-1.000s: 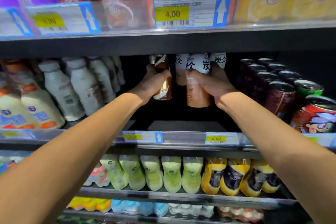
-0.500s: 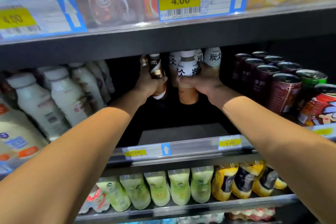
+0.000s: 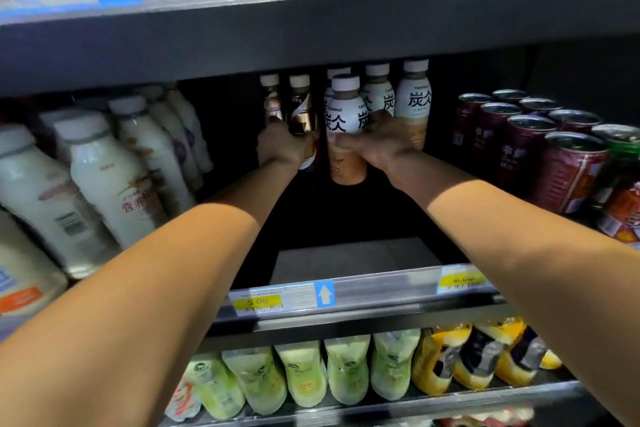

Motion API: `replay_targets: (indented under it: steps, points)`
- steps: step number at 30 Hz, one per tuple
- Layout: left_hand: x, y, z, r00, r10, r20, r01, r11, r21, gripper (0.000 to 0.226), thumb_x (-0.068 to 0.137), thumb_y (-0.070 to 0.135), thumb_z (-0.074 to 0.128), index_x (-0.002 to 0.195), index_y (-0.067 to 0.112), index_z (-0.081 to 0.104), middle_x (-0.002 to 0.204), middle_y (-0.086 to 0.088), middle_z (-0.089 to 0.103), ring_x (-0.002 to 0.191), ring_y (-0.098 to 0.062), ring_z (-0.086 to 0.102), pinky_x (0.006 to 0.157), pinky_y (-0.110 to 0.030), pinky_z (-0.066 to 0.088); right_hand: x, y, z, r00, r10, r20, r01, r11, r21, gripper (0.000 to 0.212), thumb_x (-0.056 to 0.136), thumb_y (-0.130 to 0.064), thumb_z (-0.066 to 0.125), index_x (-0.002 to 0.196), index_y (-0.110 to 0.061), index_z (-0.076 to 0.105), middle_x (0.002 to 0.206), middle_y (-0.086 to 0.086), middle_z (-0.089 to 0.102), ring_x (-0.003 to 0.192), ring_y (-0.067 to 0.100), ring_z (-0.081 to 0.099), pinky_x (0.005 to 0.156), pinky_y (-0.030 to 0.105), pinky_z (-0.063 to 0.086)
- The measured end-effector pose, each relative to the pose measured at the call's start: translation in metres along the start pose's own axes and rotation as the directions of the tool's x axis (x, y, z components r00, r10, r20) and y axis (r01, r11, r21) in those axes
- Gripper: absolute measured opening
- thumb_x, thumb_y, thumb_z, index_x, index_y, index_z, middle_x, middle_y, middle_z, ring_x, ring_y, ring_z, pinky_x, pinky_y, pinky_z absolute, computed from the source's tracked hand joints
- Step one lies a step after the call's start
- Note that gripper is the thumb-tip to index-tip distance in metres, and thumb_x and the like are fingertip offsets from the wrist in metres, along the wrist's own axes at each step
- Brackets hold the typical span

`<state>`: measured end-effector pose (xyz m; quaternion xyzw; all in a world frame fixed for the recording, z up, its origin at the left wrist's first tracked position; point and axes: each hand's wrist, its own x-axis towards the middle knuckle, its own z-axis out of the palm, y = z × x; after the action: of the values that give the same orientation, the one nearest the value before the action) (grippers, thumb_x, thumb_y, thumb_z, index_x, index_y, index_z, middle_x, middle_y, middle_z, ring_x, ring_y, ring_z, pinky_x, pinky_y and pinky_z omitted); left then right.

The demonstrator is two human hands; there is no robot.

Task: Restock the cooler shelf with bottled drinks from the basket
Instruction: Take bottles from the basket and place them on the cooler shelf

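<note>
In the head view, both bare arms are being stretched deep into the middle cooler shelf [image 3: 349, 253], a bare dark patch of which is being left uncovered at the front. A brown bottle with a white swirl [image 3: 302, 114] is being gripped low on its body by the left hand [image 3: 285, 146], with the fingers curled round it. A second brown bottle [image 3: 272, 104] is being partly hidden just beside it, and whether it is also being held cannot be told. A white-and-tan latte bottle [image 3: 346, 125] is being held upright at the back of the shelf by the right hand [image 3: 384, 144], with the fingers wrapped round its middle. Whether its base is being rested on the shelf cannot be told. It is being flanked closely from behind by matching latte bottles [image 3: 414, 100]. White milk bottles [image 3: 110, 177] are being displayed on the left of the shelf and dark red cans [image 3: 568, 166] on the right. A yellow price tag [image 3: 258, 302] is being carried on the shelf's front rail. Below, green bottles [image 3: 346, 371] and yellow bottles [image 3: 478, 354] are being displayed lying tilted.
</note>
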<state>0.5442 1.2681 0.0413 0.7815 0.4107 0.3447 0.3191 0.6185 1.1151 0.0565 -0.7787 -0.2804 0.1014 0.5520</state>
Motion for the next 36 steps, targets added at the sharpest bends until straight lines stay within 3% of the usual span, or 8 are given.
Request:
replay_targets:
  steps: [4,11,17,30,36]
  points:
    - [0.001,0.003,0.004,0.999,0.018,-0.03,-0.017,0.999,0.049,0.064,0.073,0.051,0.076,0.121,0.01,0.062,0.12,-0.012,0.067,0.11,-0.03,0.064,0.087,-0.033,0.054,0.008,0.002,0.005,0.999,-0.025,-0.019,0.024,0.998,-0.064,0.075,0.067,-0.036,0.089,0.129,-0.015,0.051,0.128,0.001,0.064,0.116,0.019,0.061,0.091,0.024,0.046]
    - [0.001,0.009,0.006,0.998,-0.018,-0.063,0.022,0.997,0.072,0.065,0.073,0.05,0.078,0.119,0.007,0.063,0.12,-0.015,0.067,0.11,-0.032,0.065,0.085,-0.035,0.053,0.013,0.005,0.009,0.999,-0.032,-0.04,0.028,0.997,-0.077,0.074,0.068,-0.039,0.088,0.127,-0.015,0.05,0.128,0.002,0.064,0.116,0.02,0.061,0.098,0.03,0.048]
    - [-0.001,0.014,0.007,0.998,-0.001,-0.064,0.012,0.985,0.17,0.061,0.076,0.054,0.074,0.118,0.01,0.066,0.121,-0.015,0.066,0.113,-0.034,0.063,0.087,-0.038,0.054,0.009,0.0,0.008,0.998,-0.031,-0.051,0.024,0.991,-0.133,0.067,0.075,-0.037,0.084,0.128,-0.015,0.05,0.129,0.003,0.063,0.119,0.02,0.058,0.083,0.019,0.039]
    - [-0.008,0.021,0.006,0.997,0.015,-0.082,0.002,0.979,0.202,0.049,0.087,0.044,0.069,0.12,0.008,0.064,0.128,-0.014,0.061,0.118,-0.034,0.059,0.089,-0.038,0.049,0.006,-0.003,0.009,0.999,-0.01,-0.034,0.004,0.984,-0.178,0.07,0.075,-0.043,0.082,0.131,-0.015,0.052,0.133,0.005,0.061,0.122,0.022,0.057,0.087,0.021,0.04]
    - [-0.015,0.026,0.001,0.996,-0.045,-0.075,0.057,0.984,0.17,0.049,0.088,0.039,0.069,0.125,0.008,0.06,0.132,-0.014,0.059,0.122,-0.033,0.057,0.091,-0.039,0.049,0.001,-0.005,0.007,1.0,0.015,-0.017,-0.018,0.979,-0.201,0.071,0.078,-0.049,0.078,0.134,-0.015,0.052,0.137,0.004,0.059,0.125,0.024,0.055,0.092,0.025,0.041]
